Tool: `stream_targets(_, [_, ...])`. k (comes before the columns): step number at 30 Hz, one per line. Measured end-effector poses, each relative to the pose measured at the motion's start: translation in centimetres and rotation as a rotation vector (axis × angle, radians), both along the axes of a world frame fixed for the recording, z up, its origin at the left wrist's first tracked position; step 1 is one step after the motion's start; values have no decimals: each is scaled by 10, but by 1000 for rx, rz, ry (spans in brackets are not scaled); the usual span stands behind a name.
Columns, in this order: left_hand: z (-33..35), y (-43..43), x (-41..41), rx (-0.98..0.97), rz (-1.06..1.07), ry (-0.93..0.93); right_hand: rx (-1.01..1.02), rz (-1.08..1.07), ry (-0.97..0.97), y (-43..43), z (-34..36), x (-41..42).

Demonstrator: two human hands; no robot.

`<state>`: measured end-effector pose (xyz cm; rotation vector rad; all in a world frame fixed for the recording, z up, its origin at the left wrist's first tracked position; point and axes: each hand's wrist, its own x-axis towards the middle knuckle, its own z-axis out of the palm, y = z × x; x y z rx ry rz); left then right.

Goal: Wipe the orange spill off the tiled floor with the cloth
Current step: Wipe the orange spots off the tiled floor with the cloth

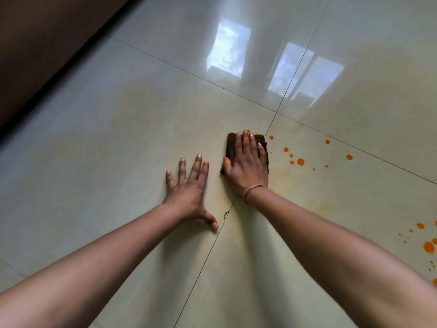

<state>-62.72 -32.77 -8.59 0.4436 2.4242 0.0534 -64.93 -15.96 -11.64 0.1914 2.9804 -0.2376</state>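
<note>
A folded dark brown cloth (230,146) lies flat on the glossy pale tiled floor (118,129), and my right hand (247,165) presses down on it, palm flat with fingers together. Orange drops of the spill (300,161) dot the tile just right of the cloth. A second cluster of orange drops (428,246) sits at the right edge. A faint yellowish smear (305,185) covers the tile below the first drops. My left hand (190,188) rests flat on the floor left of the cloth, fingers spread, holding nothing.
A dark brown wall or piece of furniture (42,48) runs diagonally along the upper left. Dark grout lines (273,121) cross near the cloth. Window reflections (228,47) shine on the tiles farther ahead.
</note>
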Motion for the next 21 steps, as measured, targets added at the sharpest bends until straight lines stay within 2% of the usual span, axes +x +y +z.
stream_targets(2, [0, -2, 1, 20, 3, 6, -22, 71, 24, -14, -2, 30])
stream_targets(4, [2, -4, 2, 35, 6, 6, -60, 272, 36, -16, 1, 95])
stream_targets(6, [5, -3, 2, 29, -2, -1, -53, 411, 37, 5, -3, 111])
stream_targets(7, [6, -2, 2, 22, -10, -5, -44, 402, 57, 12, -4, 98])
stream_targets(10, [3, -3, 3, 16, -8, -7, -6, 83, 60, 12, -2, 28])
stream_targets(11, [2, -3, 2, 19, -11, -1, -5, 30, 39, 7, -2, 20])
stream_targets(12, [1, -4, 2, 18, -14, 4, -14, 69, 48, 1, -4, 25])
stream_targets(16, [5, -3, 2, 25, -6, -6, -17, 735, -23, 24, -2, 84])
stream_targets(17, [7, -2, 2, 12, -12, -13, -13, 781, 1, 35, -3, 73])
stream_targets(18, [8, 0, 2, -7, -22, -22, -5, 709, 10, 40, -3, 55])
stream_targets(21, [11, 6, -3, -38, -17, -17, -22, 104, 26, 31, -2, 6])
